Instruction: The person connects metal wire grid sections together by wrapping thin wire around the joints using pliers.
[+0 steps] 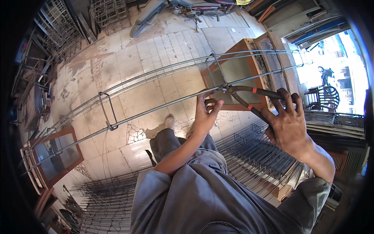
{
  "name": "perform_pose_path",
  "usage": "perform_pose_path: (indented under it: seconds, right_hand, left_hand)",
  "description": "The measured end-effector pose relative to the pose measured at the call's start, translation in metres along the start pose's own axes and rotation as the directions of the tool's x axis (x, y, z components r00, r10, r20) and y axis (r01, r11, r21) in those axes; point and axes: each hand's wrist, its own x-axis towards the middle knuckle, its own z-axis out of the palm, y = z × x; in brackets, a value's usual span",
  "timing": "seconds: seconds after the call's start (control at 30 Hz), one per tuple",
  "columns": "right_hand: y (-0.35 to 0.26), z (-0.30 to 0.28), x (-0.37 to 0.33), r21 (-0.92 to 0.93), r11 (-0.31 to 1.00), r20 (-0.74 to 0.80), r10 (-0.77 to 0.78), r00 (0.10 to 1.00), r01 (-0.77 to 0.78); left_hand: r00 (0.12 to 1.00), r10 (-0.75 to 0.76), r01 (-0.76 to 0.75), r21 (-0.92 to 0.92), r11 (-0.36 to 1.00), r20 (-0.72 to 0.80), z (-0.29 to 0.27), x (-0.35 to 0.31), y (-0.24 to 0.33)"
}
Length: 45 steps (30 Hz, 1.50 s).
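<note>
A long frame of thin steel bars (163, 103) stretches across in front of me, joined by square bent stirrups (108, 112). My right hand (288, 126) grips the dark handles of a pair of pincers (240, 93), which have red bands and are spread apart. The pincers' jaws meet the near bar where a stirrup (221, 72) crosses it. Just left of the jaws, my left hand (206, 115) has its fingers bent round the near bar, its thumb standing off below. Whether a tie wire is between its fingers cannot be made out.
Wood-framed glass cabinets (237, 70) stand beneath the frame, with another glazed panel (54, 156) at left. Stacks of steel bar frames (257, 152) lie beside my legs. A motorcycle (187, 7) is at the far side, a dark chair (325, 96) at right.
</note>
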Motion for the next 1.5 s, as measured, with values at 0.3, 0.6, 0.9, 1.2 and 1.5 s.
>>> perform_pose_path:
  seconds: [0.3,0.6,0.9,1.2,1.5]
  right_hand:
    - [-0.018,-0.032,0.012,-0.093,0.994,0.09,0.06,0.994,-0.052]
    - [-0.021,-0.049,0.032,-0.199,0.98,0.158,0.021,0.987,0.011]
    - [-0.014,-0.043,0.028,-0.305,0.946,0.069,-0.09,0.994,0.107]
    - [-0.005,-0.05,0.025,-0.079,0.992,-0.074,-0.101,0.992,0.095]
    - [0.029,-0.077,0.062,0.717,0.507,0.422,0.229,0.877,-0.478]
  left_hand:
    - [0.995,0.065,-0.065,-0.001,0.998,0.08,0.007,0.03,-0.004]
    - [0.998,0.044,-0.043,-0.008,0.999,0.055,0.009,0.035,-0.006]
    - [0.999,0.05,-0.051,0.039,0.998,0.022,0.009,0.034,-0.001]
    - [0.999,-0.023,0.024,-0.026,0.999,0.042,0.009,0.034,-0.001]
    - [0.981,0.158,-0.16,-0.004,0.987,-0.11,0.003,-0.008,-0.007]
